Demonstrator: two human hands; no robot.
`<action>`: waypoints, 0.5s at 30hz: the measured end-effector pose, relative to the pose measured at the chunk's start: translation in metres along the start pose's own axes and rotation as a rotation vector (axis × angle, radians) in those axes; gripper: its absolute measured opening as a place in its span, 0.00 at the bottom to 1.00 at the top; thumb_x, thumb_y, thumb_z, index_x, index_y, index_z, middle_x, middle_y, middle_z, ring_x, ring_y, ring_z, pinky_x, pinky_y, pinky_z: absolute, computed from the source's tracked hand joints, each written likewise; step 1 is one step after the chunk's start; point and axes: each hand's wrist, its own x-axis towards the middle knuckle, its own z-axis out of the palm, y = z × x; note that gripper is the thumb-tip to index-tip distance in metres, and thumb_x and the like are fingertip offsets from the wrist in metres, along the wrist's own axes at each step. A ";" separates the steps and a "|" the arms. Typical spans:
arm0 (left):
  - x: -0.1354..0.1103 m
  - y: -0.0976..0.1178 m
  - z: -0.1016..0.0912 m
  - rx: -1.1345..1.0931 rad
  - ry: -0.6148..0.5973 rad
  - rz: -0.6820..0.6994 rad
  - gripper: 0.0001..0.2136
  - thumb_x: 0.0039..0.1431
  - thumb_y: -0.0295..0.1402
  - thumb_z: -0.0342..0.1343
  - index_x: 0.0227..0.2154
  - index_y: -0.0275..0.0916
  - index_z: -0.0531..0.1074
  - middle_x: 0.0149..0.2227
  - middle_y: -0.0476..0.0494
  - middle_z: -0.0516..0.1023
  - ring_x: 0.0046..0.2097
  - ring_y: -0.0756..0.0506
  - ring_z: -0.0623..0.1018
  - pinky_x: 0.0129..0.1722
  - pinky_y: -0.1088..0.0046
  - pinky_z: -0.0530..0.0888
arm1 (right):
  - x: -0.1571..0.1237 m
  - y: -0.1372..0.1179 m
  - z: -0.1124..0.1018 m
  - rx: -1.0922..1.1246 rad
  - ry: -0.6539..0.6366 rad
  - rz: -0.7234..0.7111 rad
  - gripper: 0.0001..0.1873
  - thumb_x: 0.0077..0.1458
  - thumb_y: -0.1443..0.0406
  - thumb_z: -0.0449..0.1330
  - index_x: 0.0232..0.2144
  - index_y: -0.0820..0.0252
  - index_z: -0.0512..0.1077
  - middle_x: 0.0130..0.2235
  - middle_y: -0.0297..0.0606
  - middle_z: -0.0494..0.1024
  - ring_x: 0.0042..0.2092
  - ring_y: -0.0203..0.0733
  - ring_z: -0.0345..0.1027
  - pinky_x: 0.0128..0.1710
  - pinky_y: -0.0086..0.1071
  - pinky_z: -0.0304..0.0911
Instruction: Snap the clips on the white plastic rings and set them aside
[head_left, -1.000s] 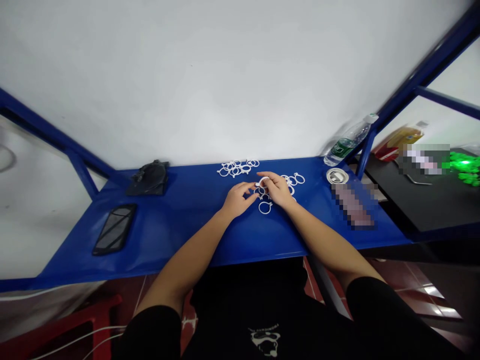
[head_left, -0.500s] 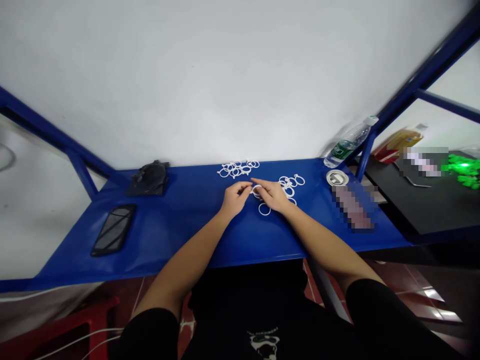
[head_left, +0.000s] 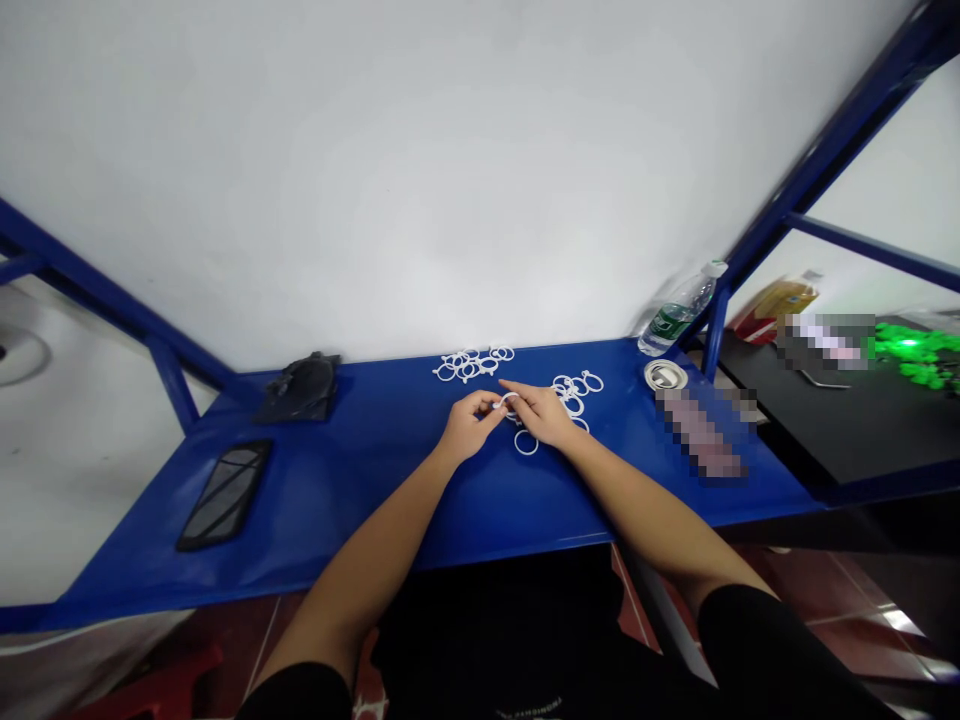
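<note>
Between my two hands is a white ring (head_left: 510, 397), pinched at its left end by the fingers of my left hand (head_left: 468, 424). My right hand (head_left: 543, 412) grips the same ring from the other side, its fingers partly covering it. A single white ring (head_left: 526, 443) lies flat on the blue table just below my right hand. More white rings (head_left: 592, 381) with small knobs lie in a loose group beside and partly under that hand. Farther back, near the wall, is a second cluster of white rings (head_left: 466, 365).
On the left of the blue table (head_left: 315, 500) lie a black phone (head_left: 226, 495) and a black plastic bag (head_left: 304, 388). A water bottle (head_left: 679, 312) and a coiled white cable (head_left: 666, 377) are at the right, by the blue frame post (head_left: 718, 335). The white wall (head_left: 420, 200) bounds the back.
The whole scene sits lower in the picture as the camera tilts up. Both hands stay together at the ring, which has turned slightly between the fingers.
</note>
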 end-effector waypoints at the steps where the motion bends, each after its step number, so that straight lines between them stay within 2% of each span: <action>1: 0.000 -0.001 0.001 -0.030 0.016 -0.013 0.11 0.60 0.41 0.66 0.38 0.38 0.81 0.29 0.47 0.80 0.29 0.51 0.75 0.30 0.75 0.73 | 0.000 -0.001 0.000 0.000 -0.002 -0.003 0.22 0.72 0.62 0.52 0.61 0.60 0.76 0.43 0.42 0.88 0.40 0.44 0.83 0.43 0.34 0.73; 7: 0.004 -0.005 0.002 -0.098 0.162 -0.066 0.16 0.59 0.44 0.67 0.43 0.37 0.82 0.33 0.45 0.83 0.28 0.51 0.76 0.30 0.75 0.75 | 0.001 -0.004 0.002 -0.115 0.021 -0.011 0.19 0.69 0.60 0.58 0.56 0.58 0.80 0.42 0.42 0.88 0.38 0.44 0.82 0.40 0.33 0.71; 12: 0.002 -0.003 0.000 -0.012 0.152 -0.035 0.13 0.60 0.43 0.66 0.41 0.39 0.83 0.30 0.47 0.82 0.27 0.51 0.75 0.26 0.76 0.71 | 0.001 -0.003 0.002 -0.167 0.057 -0.011 0.16 0.67 0.59 0.61 0.52 0.56 0.82 0.35 0.38 0.86 0.34 0.42 0.79 0.36 0.31 0.68; 15: 0.002 -0.004 0.000 -0.009 0.122 -0.036 0.12 0.60 0.41 0.66 0.40 0.39 0.83 0.29 0.47 0.82 0.26 0.51 0.75 0.26 0.76 0.71 | 0.001 -0.003 0.001 -0.183 0.030 -0.051 0.17 0.66 0.62 0.59 0.54 0.55 0.80 0.40 0.39 0.87 0.38 0.42 0.80 0.38 0.32 0.69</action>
